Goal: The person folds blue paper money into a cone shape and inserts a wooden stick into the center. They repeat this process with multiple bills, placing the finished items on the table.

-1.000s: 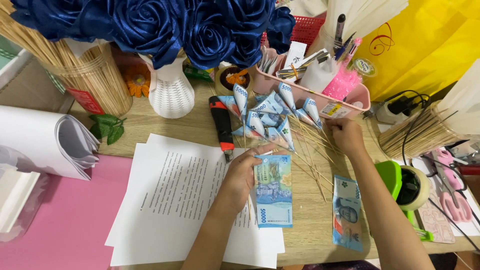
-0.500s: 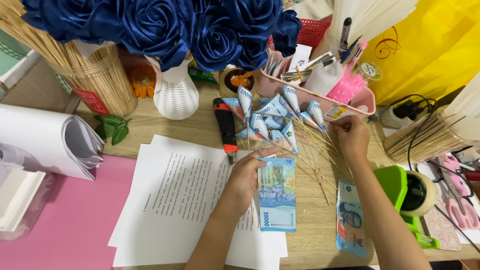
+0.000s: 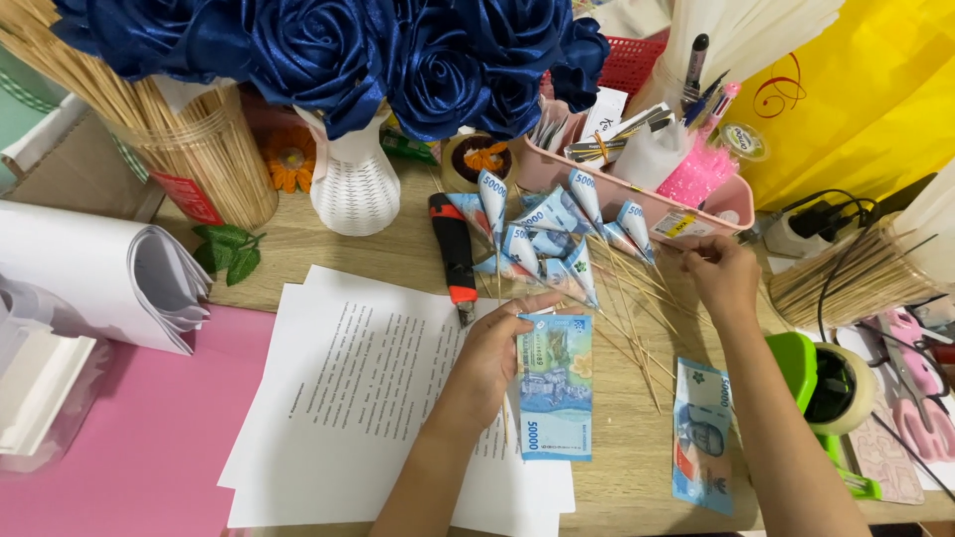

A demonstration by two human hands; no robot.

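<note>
Your left hand [image 3: 492,358] lies on the printed white paper sheets [image 3: 348,398], its fingers pinching the upper edge of a blue rectangular banknote [image 3: 555,386] that lies flat over the sheets' right edge. Your right hand [image 3: 724,273] is closed on thin wooden skewers [image 3: 637,318] fanned over the wooden counter [image 3: 298,249], just below the pink plastic tray [image 3: 637,199]. That tray holds pens, a pink frilly bundle and small packets; blue banknotes rolled into cones [image 3: 547,239] lean against its front. A second flat blue banknote [image 3: 701,433] lies beside your right forearm. A white ribbed vase [image 3: 353,189] holds dark blue satin roses [image 3: 398,60], and a clear round jar [image 3: 214,169] is packed with bamboo sticks.
</note>
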